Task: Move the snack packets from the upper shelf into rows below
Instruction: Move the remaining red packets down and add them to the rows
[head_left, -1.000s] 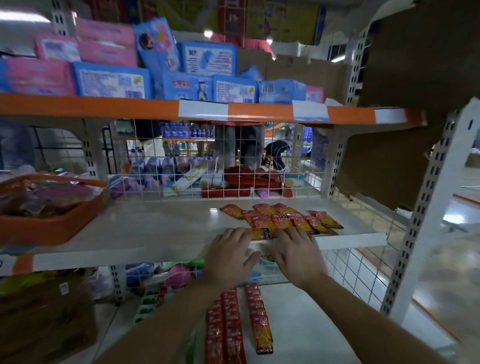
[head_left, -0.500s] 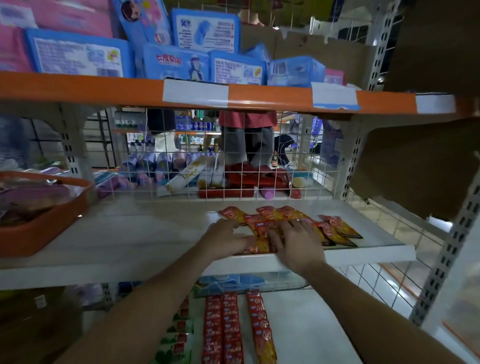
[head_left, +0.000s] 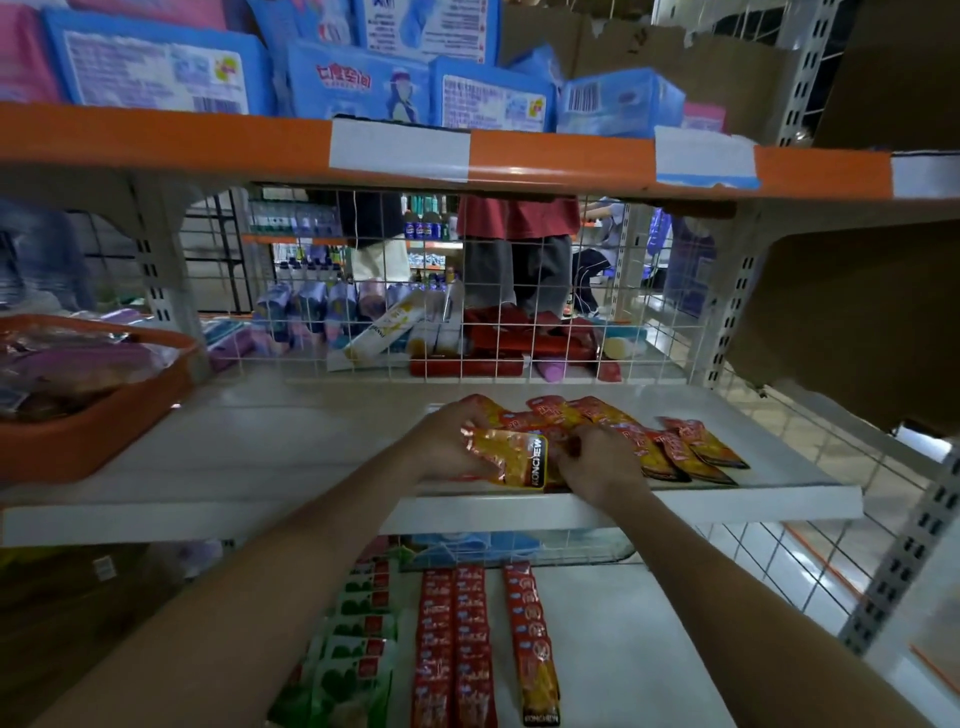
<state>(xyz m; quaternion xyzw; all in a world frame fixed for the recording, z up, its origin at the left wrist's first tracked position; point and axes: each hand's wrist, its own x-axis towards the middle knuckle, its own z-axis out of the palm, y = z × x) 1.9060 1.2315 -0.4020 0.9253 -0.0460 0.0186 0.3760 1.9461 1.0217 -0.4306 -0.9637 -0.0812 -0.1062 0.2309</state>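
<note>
Partway. Gripping a yellow packet (head_left: 511, 457) in left hand (head_left: 441, 449); right hand (head_left: 597, 470) curled into the mid-frame pile (head_left: 680, 447), hold unclear. Already laid bottom centre: three red rows (head_left: 457, 649). Plenty left above.

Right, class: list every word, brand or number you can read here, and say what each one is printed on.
"KONCHEW": yellow snack packet gripped by the left hand and right hand.
"KONCHEW": nearest packet of the rightmost row below.
"七度空间": blue pack on the top shelf.
Fine print and barcodes on the other blue packs: too small to read.
</note>
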